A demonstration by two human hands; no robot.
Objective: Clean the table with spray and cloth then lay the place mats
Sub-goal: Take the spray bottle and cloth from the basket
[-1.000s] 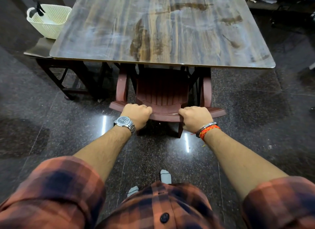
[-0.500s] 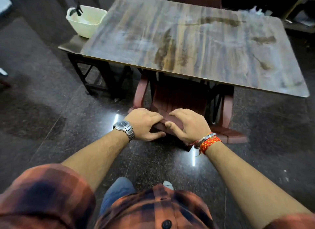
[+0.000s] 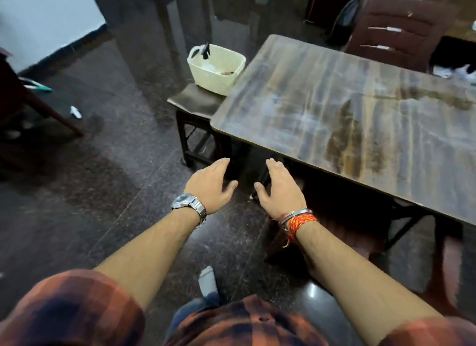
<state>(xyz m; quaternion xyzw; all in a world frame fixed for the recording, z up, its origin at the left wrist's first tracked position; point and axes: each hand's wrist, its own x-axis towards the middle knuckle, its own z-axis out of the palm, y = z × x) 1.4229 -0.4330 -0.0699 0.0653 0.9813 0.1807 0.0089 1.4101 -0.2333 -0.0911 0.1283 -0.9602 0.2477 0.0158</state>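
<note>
The wood-grain table (image 3: 347, 119) fills the right half of the view, its top bare and streaked. A cream basket (image 3: 215, 71) stands on a dark stool (image 3: 198, 103) at the table's left end, with a black spray trigger (image 3: 205, 51) sticking up from it. My left hand (image 3: 211, 184) and my right hand (image 3: 279, 188) hover over the floor near the table's near-left corner, fingers spread, holding nothing. No cloth or place mats can be made out.
A dark red plastic chair (image 3: 443, 263) is tucked under the table's near side at the right. Another brown chair (image 3: 394, 31) stands at the far side. A dark pillar (image 3: 144, 36) rises behind the stool. Small litter (image 3: 76, 112) lies on the dark floor at left.
Both hands have let go of the red chair and now hang open. The view has swung left, bringing the stool, basket and pillar toward the centre.
</note>
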